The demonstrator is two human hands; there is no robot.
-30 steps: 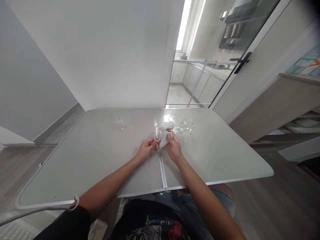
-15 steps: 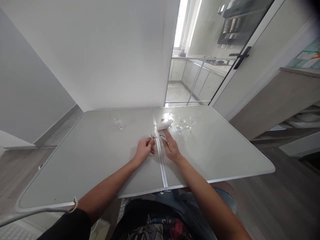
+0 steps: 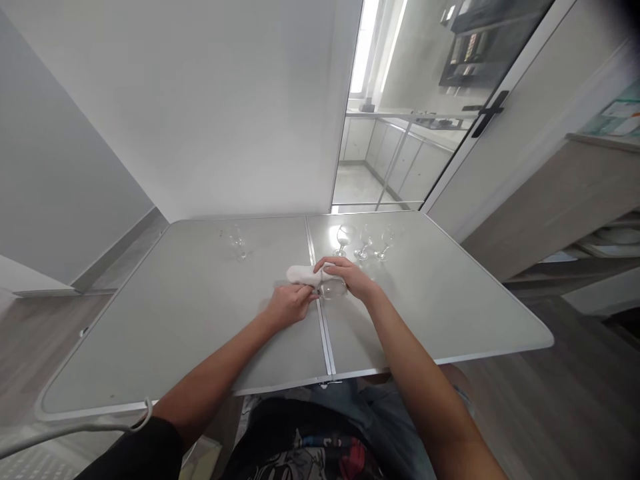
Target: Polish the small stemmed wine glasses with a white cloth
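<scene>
- The left hand (image 3: 289, 305), fingers curled together, pinches the stem end of the wine glass (image 3: 333, 289), much as half a second ago.
- The right hand (image 3: 351, 277), loosely spread then, now closes over the glass bowl above the table (image 3: 200, 320) seam.
- The white cloth (image 3: 301, 273) has shifted left and sticks out from under the right fingers.
- Three glasses (image 3: 363, 243) and a lone glass (image 3: 239, 244) stand unmoved at the far edge.

Three wine glasses (image 3: 363, 242) stand close together just behind the right hand (image 3: 353, 279), so that way is blocked. One glass (image 3: 239, 244) stands back left. The table (image 3: 175, 327) has open room on both sides.
</scene>
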